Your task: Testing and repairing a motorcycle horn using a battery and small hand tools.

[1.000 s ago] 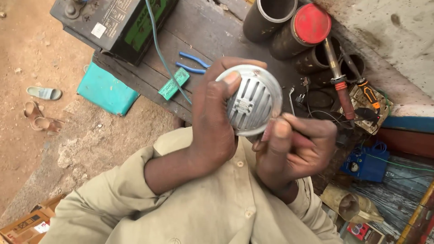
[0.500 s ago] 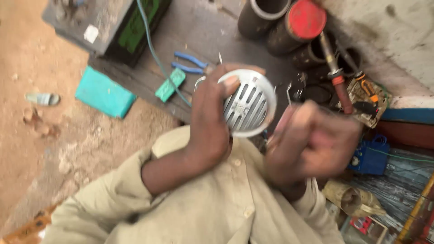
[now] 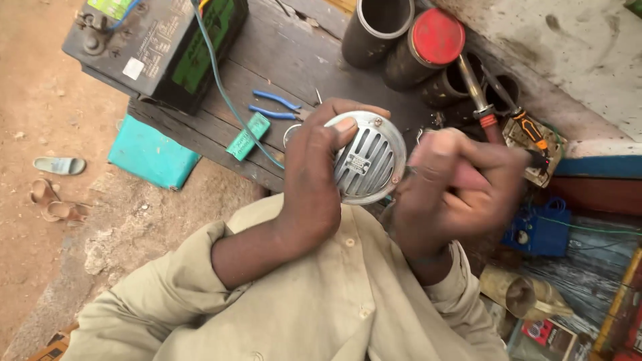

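That round metal horn (image 3: 366,159) with the slotted grille looks stiff and fairly hefty, smooth rim, so gripping across the edge like this makes sense. It's held up above the wooden desk (image 3: 281,73). The left hand (image 3: 313,180) is wrapped around its side; the right hand (image 3: 461,187) is clenched on a pinkish tool handle, tip at the rim. Blue pliers (image 3: 277,107) and a car battery (image 3: 160,43) sit behind.
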